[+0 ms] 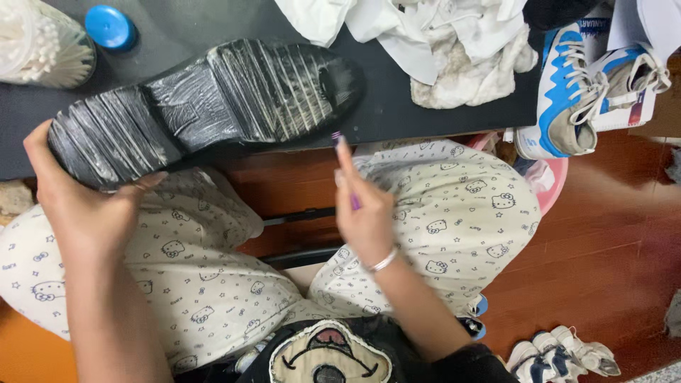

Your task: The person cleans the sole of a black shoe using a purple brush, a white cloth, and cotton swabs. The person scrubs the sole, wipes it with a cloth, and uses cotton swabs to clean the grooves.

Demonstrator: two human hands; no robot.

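Dark tabletop (397, 113) above glossy red-brown wooden floor (610, 241), evenly lit.

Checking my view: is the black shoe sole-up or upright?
Sole-up: the shoe's ridged tread faces the camera, heel held by the left hand.

head cam | looks steeply down | close over lap and dark table edge (425, 106) | single view

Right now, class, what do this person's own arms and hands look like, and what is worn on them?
Both forearms are bare, with no sleeves showing. The left hand has no ring, watch or glove that I can see. The right hand is also ungloved, and a thin silver bracelet circles its wrist. No markings are visible on either arm.
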